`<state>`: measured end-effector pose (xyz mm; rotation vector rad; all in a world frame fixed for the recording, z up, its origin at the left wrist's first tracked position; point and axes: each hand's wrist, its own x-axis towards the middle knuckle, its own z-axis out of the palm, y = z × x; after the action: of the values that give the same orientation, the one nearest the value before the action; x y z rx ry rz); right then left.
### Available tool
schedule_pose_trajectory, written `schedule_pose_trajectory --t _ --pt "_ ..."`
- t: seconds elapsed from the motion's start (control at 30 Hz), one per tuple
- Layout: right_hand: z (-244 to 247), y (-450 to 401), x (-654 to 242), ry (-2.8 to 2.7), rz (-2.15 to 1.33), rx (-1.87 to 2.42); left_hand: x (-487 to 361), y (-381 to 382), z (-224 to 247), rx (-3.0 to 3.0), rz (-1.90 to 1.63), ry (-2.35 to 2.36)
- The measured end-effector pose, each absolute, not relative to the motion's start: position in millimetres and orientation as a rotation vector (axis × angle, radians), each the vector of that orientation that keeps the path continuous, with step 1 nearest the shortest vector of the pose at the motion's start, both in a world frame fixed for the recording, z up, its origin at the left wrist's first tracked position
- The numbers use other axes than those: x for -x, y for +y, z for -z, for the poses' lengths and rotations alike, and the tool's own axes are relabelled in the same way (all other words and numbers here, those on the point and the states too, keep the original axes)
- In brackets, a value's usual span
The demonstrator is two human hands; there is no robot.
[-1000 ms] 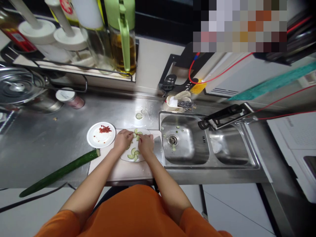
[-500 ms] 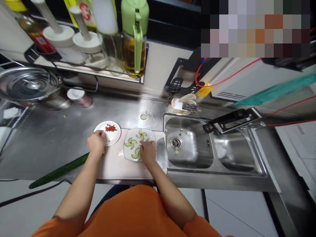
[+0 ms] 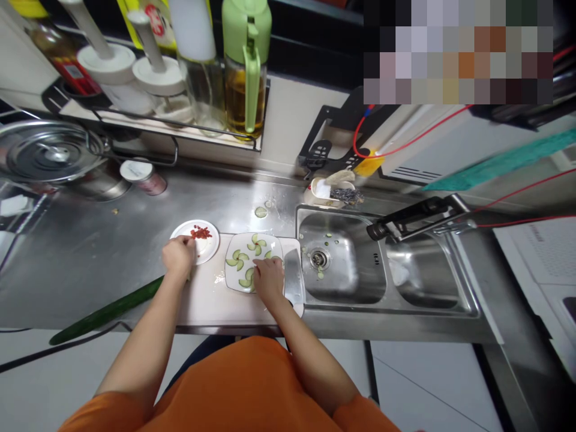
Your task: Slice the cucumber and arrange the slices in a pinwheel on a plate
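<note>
My left hand (image 3: 179,255) is over the lower left rim of a round white plate (image 3: 209,250), fingers pinched together; what they hold, if anything, I cannot make out. Small red pieces (image 3: 201,231) lie on that plate. My right hand (image 3: 270,278) reaches over a squarish white plate (image 3: 233,282), fingers somewhat apart, with nothing visible in them. Green-edged cucumber slices (image 3: 237,259) form pinwheels with tiny reddish centres on it; my hand hides its lower right. This plate stands on a white cutting board (image 3: 202,309). A long cucumber (image 3: 108,312) lies beside my left forearm.
A knife blade (image 3: 293,273) lies at the board's right end. Beyond it is a double sink (image 3: 342,306) with scraps near the drain. Thin slices (image 3: 261,212) lie behind the board. A rack of bottles (image 3: 245,90) hangs above; a lidded pot (image 3: 54,156) stands left.
My left hand has moved slightly right, its fingers farther over the round plate. The right hand stays nearly in place over the squarish plate. The camera view shifts a little.
</note>
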<state>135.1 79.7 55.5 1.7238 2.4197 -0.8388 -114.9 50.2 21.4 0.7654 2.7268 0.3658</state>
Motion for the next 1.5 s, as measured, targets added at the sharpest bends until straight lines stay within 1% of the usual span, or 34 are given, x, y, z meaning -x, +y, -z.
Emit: schedule_pose_trajectory --t 0.3,0.6,0.83,0.97,1.13,1.3,1.5 --pt "-56.6 78.3 -137.2 2.423 0.850 -1.723 120.9 47.3 -18.5 -0.846 -0.400 2.708" --pt "-56.9 78.5 -136.5 2.420 0.831 -1.714 114.9 49.1 -24.0 -0.841 -0.340 2.719" --pt "-63.3 79.4 -148.8 2.390 0.840 -1.807 111.1 38.5 -32.4 -0.826 -0.480 2.759" --pt "-64.2 80.6 -168.5 2.355 0.809 -1.930 82.0 35.0 -39.6 -0.950 -0.660 2.600" --pt "-57.9 79.3 -189.4 2.334 0.790 -2.059 18.4 44.0 -39.1 -1.266 -0.816 2.139" --pt "-52.6 75.4 -192.6 2.372 0.782 -2.079 -32.4 59.3 -29.0 -1.443 -0.749 1.954" --pt "-48.3 75.2 -186.9 2.370 0.780 -2.044 -52.9 68.7 -16.6 -1.415 -0.650 1.979"
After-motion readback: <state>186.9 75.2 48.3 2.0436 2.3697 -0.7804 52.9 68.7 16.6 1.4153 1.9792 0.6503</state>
